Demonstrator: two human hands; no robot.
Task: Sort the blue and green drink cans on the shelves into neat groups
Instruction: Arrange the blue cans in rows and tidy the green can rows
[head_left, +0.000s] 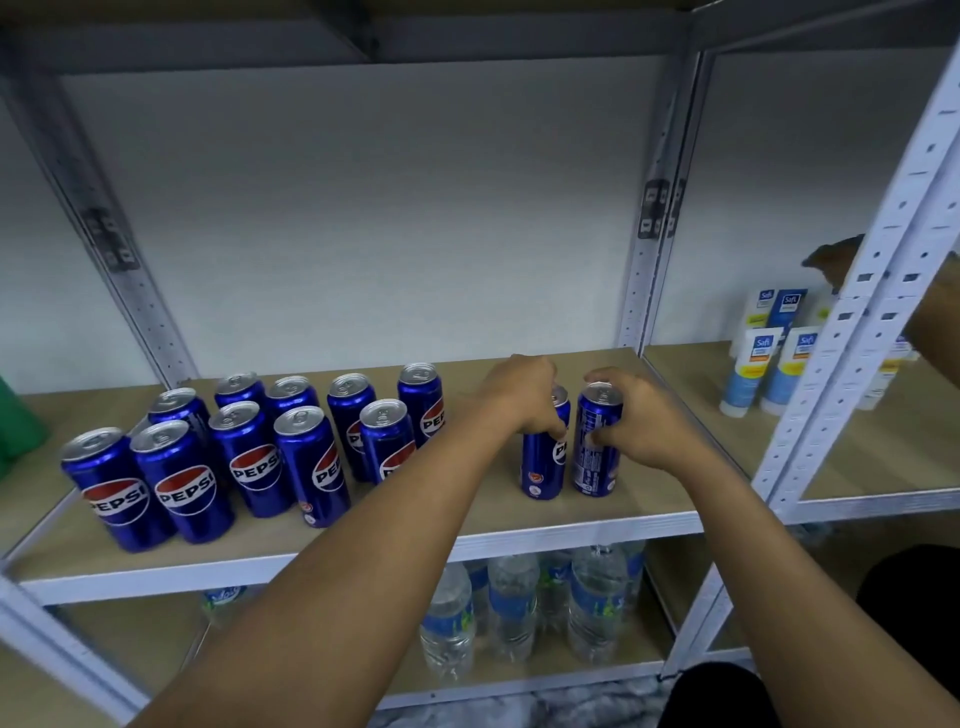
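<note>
Blue cans dominate the wooden shelf (613, 514) in the head view: a loose cluster of cans (249, 447) stands upright at the left, while two more stand apart to the right — each in a hand, probably so they can be carried over to join the group. The left hand (524, 397) curls over the top of the left can (543, 460) and the right hand (631, 418) wraps the right can (595, 447), both cans resting on the board. A green shape (15, 421) at the far left edge may be the green stock — too cropped to tell.
</note>
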